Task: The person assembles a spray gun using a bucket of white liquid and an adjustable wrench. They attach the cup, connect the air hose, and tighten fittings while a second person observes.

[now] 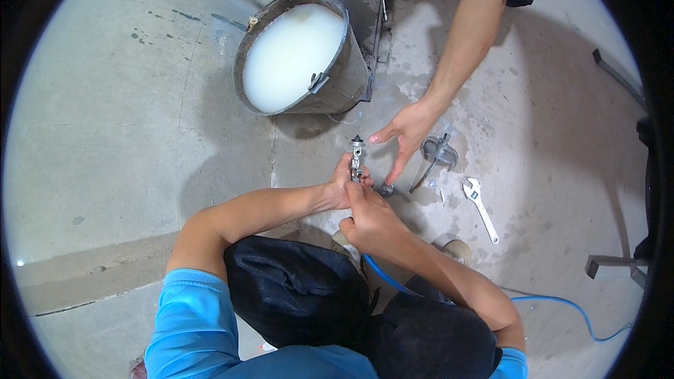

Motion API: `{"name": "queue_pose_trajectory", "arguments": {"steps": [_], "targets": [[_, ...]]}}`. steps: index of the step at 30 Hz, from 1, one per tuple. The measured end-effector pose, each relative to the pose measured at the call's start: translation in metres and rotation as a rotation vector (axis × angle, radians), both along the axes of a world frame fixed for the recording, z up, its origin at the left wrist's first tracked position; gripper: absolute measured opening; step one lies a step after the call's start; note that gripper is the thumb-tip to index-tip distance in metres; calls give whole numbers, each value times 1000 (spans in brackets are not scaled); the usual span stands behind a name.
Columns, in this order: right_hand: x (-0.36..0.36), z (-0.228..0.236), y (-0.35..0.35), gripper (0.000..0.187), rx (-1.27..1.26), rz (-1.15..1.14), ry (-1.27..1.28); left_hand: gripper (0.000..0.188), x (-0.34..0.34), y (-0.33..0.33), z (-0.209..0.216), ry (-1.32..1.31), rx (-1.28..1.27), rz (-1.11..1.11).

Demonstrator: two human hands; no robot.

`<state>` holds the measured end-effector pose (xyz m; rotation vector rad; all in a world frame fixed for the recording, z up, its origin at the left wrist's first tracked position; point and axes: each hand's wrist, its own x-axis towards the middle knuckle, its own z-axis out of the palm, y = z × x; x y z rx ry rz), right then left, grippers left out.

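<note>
My left hand (341, 188) is closed around a silver metal spray gun (357, 152), whose dark-tipped nozzle end points away from me. My right hand (372, 217) meets it from behind, fingers closed against the gun's near end. What exactly the right fingers grip is hidden. A blue hose (385, 274) runs from beneath my right hand between my knees. Just right of the gun, a co-worker's hand (411, 130) reaches down with spread fingers, a fingertip at a small round grey metal part (385, 189) on the floor.
A bucket (351, 74) of milky white liquid stands at the far left of the gun. On the floor to the right lie a grey round lid with a tube (440, 152) and an adjustable wrench (481, 210). Metal legs (611, 264) stand at the right edge.
</note>
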<state>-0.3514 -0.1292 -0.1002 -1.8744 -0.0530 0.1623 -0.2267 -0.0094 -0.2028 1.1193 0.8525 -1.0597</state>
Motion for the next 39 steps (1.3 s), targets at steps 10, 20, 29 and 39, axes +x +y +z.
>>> {"name": "queue_pose_trajectory", "arguments": {"steps": [10, 20, 29, 39], "targets": [[4, 4, -6, 50, -9, 0, 29, 53, 6, -1, 11, -5, -120, -82], [13, 31, -99, 57, 0, -24, 101, 64, 38, -41, 51, -148, -324, -88], [29, 55, -163, 42, -274, -182, -4, 47, 57, -59, 66, -385, -240, -336], [79, 219, -162, 22, -594, -402, -714, 48, 78, -107, 123, -805, -23, -1381]]}}
